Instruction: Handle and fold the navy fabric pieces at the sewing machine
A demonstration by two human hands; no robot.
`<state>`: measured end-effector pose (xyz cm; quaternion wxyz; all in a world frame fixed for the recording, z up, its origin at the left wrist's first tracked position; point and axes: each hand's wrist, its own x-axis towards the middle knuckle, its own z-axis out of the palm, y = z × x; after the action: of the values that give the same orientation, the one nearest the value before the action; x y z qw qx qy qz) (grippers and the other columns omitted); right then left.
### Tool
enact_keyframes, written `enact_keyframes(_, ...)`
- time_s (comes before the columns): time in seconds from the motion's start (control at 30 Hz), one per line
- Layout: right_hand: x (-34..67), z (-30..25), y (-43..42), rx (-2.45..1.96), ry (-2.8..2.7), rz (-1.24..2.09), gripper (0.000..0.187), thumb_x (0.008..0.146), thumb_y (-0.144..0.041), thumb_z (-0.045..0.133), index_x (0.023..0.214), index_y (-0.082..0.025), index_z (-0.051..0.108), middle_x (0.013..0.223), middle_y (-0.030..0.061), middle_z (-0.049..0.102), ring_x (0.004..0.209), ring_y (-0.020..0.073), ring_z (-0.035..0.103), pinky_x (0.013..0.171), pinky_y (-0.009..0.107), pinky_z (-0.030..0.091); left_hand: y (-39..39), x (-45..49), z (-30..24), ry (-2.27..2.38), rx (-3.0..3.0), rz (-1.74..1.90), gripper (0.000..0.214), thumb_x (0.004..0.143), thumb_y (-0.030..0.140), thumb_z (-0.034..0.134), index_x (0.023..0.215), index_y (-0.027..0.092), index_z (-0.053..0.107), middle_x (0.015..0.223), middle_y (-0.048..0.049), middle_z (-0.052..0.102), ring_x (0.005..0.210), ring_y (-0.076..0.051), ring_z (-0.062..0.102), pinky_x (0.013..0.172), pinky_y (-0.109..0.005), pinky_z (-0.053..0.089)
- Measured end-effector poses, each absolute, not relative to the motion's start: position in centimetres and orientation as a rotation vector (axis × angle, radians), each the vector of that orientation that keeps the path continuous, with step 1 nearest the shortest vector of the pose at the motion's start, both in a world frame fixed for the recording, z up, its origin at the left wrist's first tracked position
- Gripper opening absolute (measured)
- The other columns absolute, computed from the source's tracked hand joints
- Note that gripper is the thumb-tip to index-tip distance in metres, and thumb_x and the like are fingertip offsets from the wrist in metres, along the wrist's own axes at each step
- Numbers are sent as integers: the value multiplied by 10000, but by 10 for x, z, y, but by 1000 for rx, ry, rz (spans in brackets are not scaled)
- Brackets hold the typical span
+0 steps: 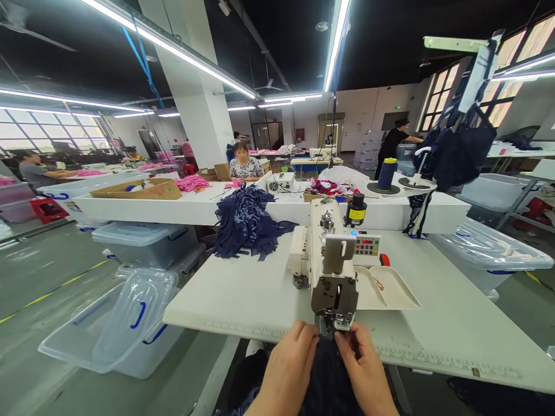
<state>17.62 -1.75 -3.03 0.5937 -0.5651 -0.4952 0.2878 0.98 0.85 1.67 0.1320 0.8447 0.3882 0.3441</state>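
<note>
A white sewing machine (323, 254) stands on the pale worktable, its metal head plate facing me. Dark navy fabric (327, 375) hangs from under the needle area down over the table's front edge. My left hand (292, 361) pinches the fabric at the left of the presser foot, fingers closed together. On the other side, my right hand (359, 358) grips the fabric's right edge between thumb and curled fingers, close to the foot. The exact stitching spot is hidden by the machine head and my fingertips.
A heap of navy garment pieces (249, 219) lies at the table's back left. Right of the machine sit a cream divided tray (401, 289) and a control panel (367, 244). A navy thread cone (387, 174) stands behind. Clear plastic bins (143, 323) flank the table; co-workers sit farther back.
</note>
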Motion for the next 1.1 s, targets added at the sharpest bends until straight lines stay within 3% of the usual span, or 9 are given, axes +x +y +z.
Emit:
enact_keyframes(0.07, 171, -37, -10, -1351, -1180, 549, 365, 917, -560, 486, 880, -212, 589, 797, 14, 525, 712, 189, 501, 667, 291, 452, 13, 11, 8, 1121, 2641, 1201, 287, 1023, 224, 327, 1038, 191, 612, 984, -78, 662, 840, -177, 654, 724, -275, 537)
enact_keyframes(0.17, 175, -44, -2, -1361, -1183, 569, 366, 900, -559, 463, 869, -209, 569, 787, 16, 509, 734, 207, 511, 652, 301, 456, 13, 13, -2, 861, 2875, 1474, 328, 1033, 197, 317, 1079, 165, 640, 1023, -69, 695, 950, -155, 641, 876, -262, 511)
enact_keyframes(0.3, 194, -37, 9, -1355, -1233, 733, 364, 865, -523, 498, 966, -184, 588, 847, 41, 574, 870, 247, 566, 755, 327, 479, 9, 20, -16, 743, 3041, 1625, 342, 1006, 144, 356, 1095, 172, 684, 1018, -12, 721, 1016, -126, 625, 1122, -281, 321)
enact_keyframes(0.4, 203, -20, 18, -1351, -1334, 788, 332, 837, -431, 516, 1030, -183, 626, 978, 69, 629, 942, 254, 575, 838, 337, 477, 6, 27, -26, 907, 3023, 1750, 318, 998, 163, 402, 1079, 191, 708, 1008, 4, 722, 1032, -124, 617, 1187, -317, 211)
enact_keyframes(0.63, 197, 5, 22, -1377, -1397, 705, 469, 790, -372, 501, 1223, -218, 600, 1236, 85, 613, 1029, 270, 564, 925, 377, 472, 6, 40, -37, 1100, 3012, 1794, 334, 987, 132, 403, 1044, 187, 727, 1006, -4, 718, 1056, -123, 604, 1191, -335, 174)
enact_keyframes(0.8, 195, -3, 25, -1389, -1373, 644, 500, 773, -400, 480, 1221, -200, 579, 1235, 113, 619, 1032, 288, 582, 895, 402, 488, 7, 43, -39, 1207, 2945, 1923, 278, 978, 179, 473, 1021, 234, 741, 922, 12, 721, 980, -112, 605, 1105, -301, 261)
enact_keyframes(1.1, 198, -8, 29, -1350, -1389, 601, 460, 818, -385, 515, 1231, -191, 568, 1230, 123, 632, 1105, 288, 585, 926, 412, 489, 5, 45, -34, 1218, 2934, 1802, 314, 1005, 161, 410, 1081, 196, 713, 938, 11, 738, 961, -115, 618, 903, -297, 344)
